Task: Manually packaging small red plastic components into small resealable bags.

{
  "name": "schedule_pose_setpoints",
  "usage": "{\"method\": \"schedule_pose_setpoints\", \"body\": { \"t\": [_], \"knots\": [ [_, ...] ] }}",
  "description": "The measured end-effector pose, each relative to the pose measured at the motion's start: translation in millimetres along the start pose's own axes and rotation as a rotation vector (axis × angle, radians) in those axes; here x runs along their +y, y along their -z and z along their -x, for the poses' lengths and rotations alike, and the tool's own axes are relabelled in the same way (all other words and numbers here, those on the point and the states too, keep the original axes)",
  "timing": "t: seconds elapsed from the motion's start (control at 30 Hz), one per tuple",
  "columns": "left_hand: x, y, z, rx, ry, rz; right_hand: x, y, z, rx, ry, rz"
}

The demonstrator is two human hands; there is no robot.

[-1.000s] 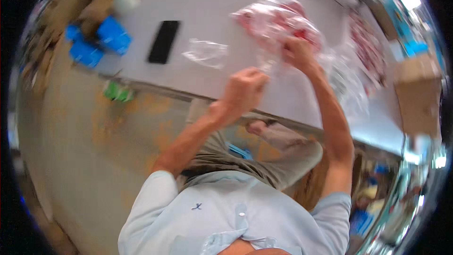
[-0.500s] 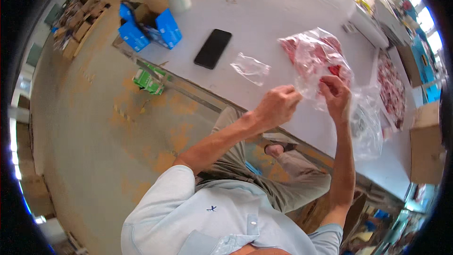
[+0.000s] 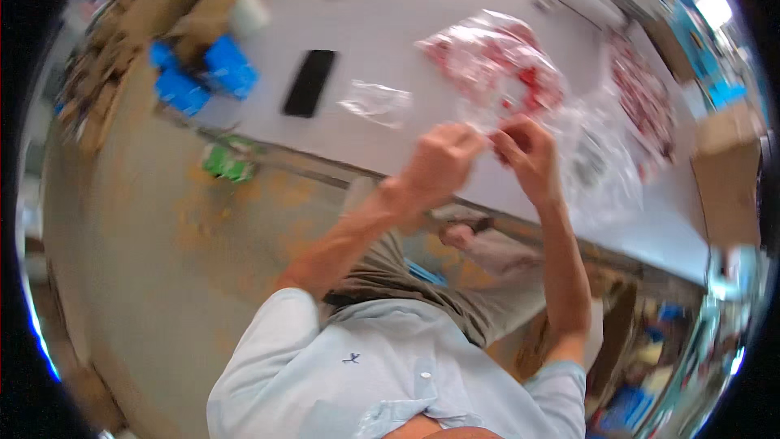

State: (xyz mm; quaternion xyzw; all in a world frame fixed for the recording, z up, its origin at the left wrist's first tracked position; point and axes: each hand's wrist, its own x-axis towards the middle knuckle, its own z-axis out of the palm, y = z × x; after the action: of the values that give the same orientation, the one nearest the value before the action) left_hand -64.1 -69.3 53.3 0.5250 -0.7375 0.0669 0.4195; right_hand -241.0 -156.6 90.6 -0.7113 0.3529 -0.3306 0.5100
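My left hand (image 3: 445, 161) and my right hand (image 3: 526, 156) meet fingertip to fingertip over the table's near edge. Thin clear plastic shows at the pinched fingers of the left one. The right one is pinched too, but blur hides what lies between its fingers. Just beyond them lies a large clear plastic bag (image 3: 487, 53) with many small red pieces inside. To its left, a small clear plastic bag (image 3: 375, 103) rests flat on the table. Right of my right hand is another clear bag (image 3: 597, 167) with something greyish in it.
A black phone (image 3: 309, 83) lies left of the small bag. Farther left stands an opened blue box (image 3: 203, 77). Red and white pieces (image 3: 642, 89) are heaped at the right. A cardboard box (image 3: 729, 175) sits at the table's right end, and a green box (image 3: 229, 160) is below the left edge.
My hands have drawn together, the right moving left toward the left one. The red speck seen at my right fingertips no longer shows clearly. The whole view has shifted and blurred.
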Motion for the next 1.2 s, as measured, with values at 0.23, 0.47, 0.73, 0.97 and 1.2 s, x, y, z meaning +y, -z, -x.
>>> {"method": "schedule_pose_setpoints", "body": {
  "t": [0.23, 0.47, 0.73, 0.97, 1.2],
  "knots": [
    [19, -12, 10, 0.044, 0.043, 0.174, 12, 14, 21, 0.051, -0.016, 0.227],
    [20, 9, 5, -0.004, 0.23, 0.583, 14, 33, 41, -0.111, -0.061, -0.057],
    [4, 31, 5, 0.027, 0.618, 0.957, 8, -4, 26, -0.046, 0.028, -0.296],
    [30, 2, -15, -0.134, 0.635, 0.959, 17, 13, 55, 0.064, 0.115, -0.293],
    [21, -10, 9, -0.182, 0.672, 0.874, 6, 8, 67, 0.033, 0.063, -0.24]
  ]
}}
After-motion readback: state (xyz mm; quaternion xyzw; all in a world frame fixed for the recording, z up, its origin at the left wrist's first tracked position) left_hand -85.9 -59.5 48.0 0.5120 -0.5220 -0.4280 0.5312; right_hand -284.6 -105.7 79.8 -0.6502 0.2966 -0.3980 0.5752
